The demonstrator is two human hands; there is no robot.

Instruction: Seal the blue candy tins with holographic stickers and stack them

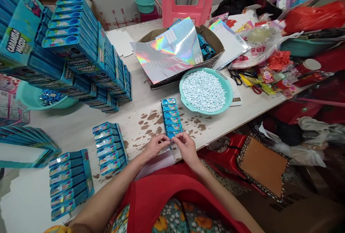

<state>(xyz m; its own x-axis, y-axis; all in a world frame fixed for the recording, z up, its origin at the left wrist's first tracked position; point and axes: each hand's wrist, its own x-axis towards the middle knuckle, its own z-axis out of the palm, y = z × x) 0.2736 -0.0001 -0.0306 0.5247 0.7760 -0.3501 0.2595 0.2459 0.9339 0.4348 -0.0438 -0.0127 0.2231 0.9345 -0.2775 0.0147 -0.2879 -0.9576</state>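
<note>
Head view: on a pale table (145, 93) with a smooth top and brown, flaky, irregular patches lies a row of blue boxes (171, 120), glossy printed card, small and oblong, round recess at the end of each, set side by side in a strip in front of the person. Just beyond it to the right, a round teal plastic bowl (229, 91) full of small, smooth, whitish pellets (204, 91). Behind, a brown cardboard box (212, 36) with a shiny rainbow-silver sheet (172, 51) lying across it. Left of the row, two more blue strips, a middle strip (110, 148) and a lower-left strip (70, 182), same glossy card, then a tall blocky stack of blue cartons (78, 46). Red cloth apron (147, 193) below

Both forearms reach forward and converge at the row's near end. Left hand (157, 146) comes in from the left, right hand (185, 147) from the right, fingers curled, thumbs and forefingers drawn close together at the nearest box; cannot tell whether either one grips it or only touches it
</note>
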